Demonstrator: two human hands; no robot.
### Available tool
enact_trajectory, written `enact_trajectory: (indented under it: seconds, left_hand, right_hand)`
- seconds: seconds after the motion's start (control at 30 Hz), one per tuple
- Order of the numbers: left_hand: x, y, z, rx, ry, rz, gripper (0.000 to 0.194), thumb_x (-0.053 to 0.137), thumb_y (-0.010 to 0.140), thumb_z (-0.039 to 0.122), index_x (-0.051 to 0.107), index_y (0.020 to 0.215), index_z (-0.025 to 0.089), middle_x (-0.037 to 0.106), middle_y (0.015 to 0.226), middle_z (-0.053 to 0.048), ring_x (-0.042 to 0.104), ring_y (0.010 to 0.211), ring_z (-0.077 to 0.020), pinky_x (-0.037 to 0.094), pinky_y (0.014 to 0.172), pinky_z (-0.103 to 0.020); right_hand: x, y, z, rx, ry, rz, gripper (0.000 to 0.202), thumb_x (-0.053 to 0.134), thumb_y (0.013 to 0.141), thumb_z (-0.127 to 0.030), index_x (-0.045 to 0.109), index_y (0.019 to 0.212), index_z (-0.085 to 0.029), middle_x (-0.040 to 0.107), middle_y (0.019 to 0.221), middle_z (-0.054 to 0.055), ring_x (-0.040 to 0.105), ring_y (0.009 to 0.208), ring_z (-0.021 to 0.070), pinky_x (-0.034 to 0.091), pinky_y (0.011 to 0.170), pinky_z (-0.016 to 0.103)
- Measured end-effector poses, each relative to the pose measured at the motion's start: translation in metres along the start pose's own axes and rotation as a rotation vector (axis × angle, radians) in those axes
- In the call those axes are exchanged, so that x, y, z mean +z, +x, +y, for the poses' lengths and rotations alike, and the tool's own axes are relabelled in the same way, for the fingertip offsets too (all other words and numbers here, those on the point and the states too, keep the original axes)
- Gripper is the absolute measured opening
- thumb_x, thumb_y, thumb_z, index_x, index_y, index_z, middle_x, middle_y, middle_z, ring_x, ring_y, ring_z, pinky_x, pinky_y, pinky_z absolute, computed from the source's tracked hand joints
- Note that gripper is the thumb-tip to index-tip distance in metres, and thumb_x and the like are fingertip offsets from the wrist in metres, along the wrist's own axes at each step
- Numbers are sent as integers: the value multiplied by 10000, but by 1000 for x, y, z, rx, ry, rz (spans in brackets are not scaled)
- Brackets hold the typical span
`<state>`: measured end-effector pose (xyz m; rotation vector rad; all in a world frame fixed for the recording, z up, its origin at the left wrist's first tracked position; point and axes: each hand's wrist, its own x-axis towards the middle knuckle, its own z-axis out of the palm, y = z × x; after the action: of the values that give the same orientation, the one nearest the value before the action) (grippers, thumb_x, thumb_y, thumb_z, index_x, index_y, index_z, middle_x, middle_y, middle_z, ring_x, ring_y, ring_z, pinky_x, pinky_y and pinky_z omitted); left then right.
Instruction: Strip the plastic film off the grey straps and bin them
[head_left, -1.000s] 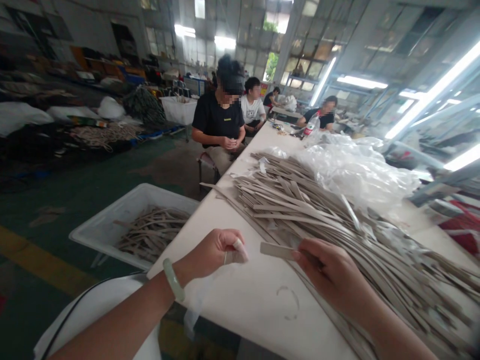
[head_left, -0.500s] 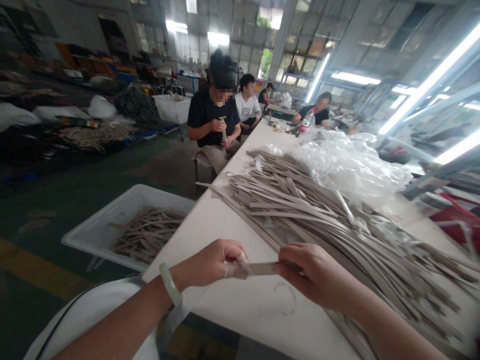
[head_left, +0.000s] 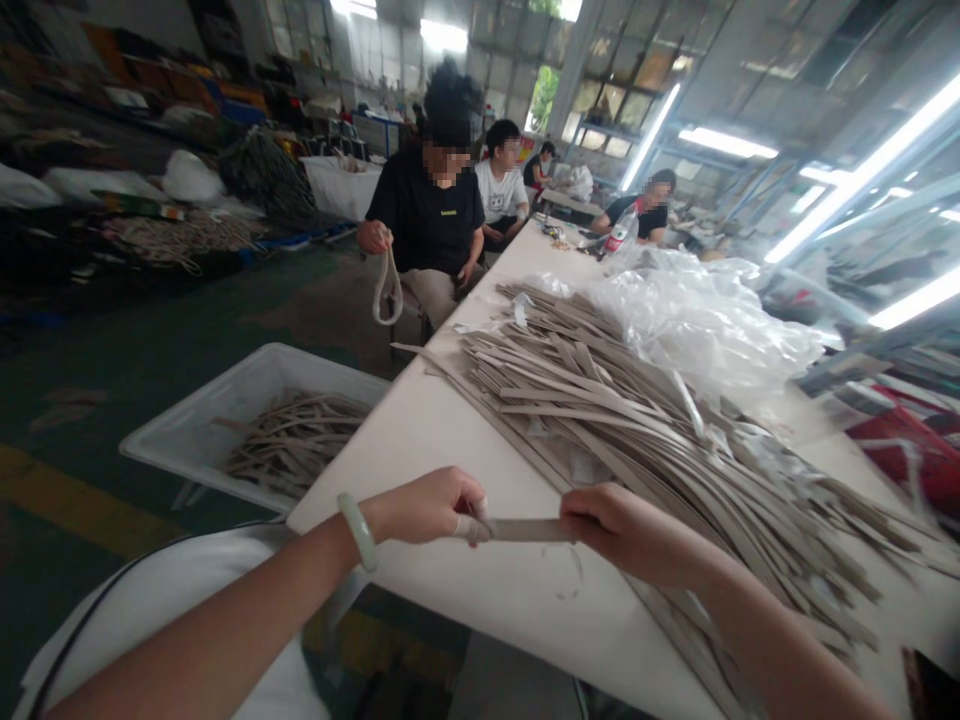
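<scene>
Your left hand (head_left: 439, 508) pinches one end of a flat grey-beige strip (head_left: 525, 530) between thumb and fingers, and your right hand (head_left: 626, 522) has its fingers curled around the other end, so the strip spans the gap between your two sets of fingertips, nearly level, above the white table (head_left: 397, 460). How much of it lies inside your right fist is hidden. Pale wrapping (head_left: 469, 528) covers part of your left fingers, and a light green bangle (head_left: 356, 530) sits behind them on your wrist. Just beyond your right fingers spreads a heap of similar long strips (head_left: 592, 400), with crumpled clear plastic (head_left: 705, 310) farther past it. Out to the left of your left fingers, beside and below the tabletop, a white bin (head_left: 180, 430) holds more strips. Well beyond your fingertips, a person in a black T-shirt (head_left: 431, 220) holds up a pale loop (head_left: 388, 290).
</scene>
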<state>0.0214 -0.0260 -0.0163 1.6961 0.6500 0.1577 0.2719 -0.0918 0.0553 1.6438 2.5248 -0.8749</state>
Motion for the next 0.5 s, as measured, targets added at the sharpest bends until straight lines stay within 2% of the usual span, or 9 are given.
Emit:
enact_trajectory:
  seconds: [0.13, 0.3, 0.4, 0.5]
  left_hand:
    - [10, 2, -2, -3, -21, -65, 191, 693, 694, 297, 716, 766, 121, 664, 674, -23, 517, 597, -112, 330, 519, -202]
    - [9, -4, -5, -65, -94, -44, 175, 668, 706, 270, 708, 763, 109, 690, 695, -61, 609, 625, -136, 412, 561, -201]
    - [20, 1, 0, -39, -238, -67, 169, 665, 706, 264, 703, 773, 114, 686, 683, -54, 643, 626, -146, 458, 584, -211]
    - [27, 1, 3, -18, -284, -85, 178, 659, 722, 283, 700, 774, 118, 683, 672, -46, 647, 610, -139, 461, 565, -201]
  right_hand:
    - [10, 7, -8, -53, -11, -52, 170, 480, 875, -240, 548, 730, -184, 543, 639, -26, 419, 563, 85, 253, 527, 218]
    - [-2, -2, 9, 26, 1, -78, 282, 452, 904, -325, 521, 679, -171, 487, 595, -25, 402, 546, 91, 262, 514, 222]
    - [2, 2, 3, -5, 24, -67, 240, 471, 888, -288, 549, 696, -167, 494, 604, -26, 408, 555, 91, 268, 518, 220]
    - [7, 5, -4, -66, 60, -119, 200, 471, 885, -271, 571, 743, -171, 518, 627, -25, 423, 570, 92, 283, 531, 215]
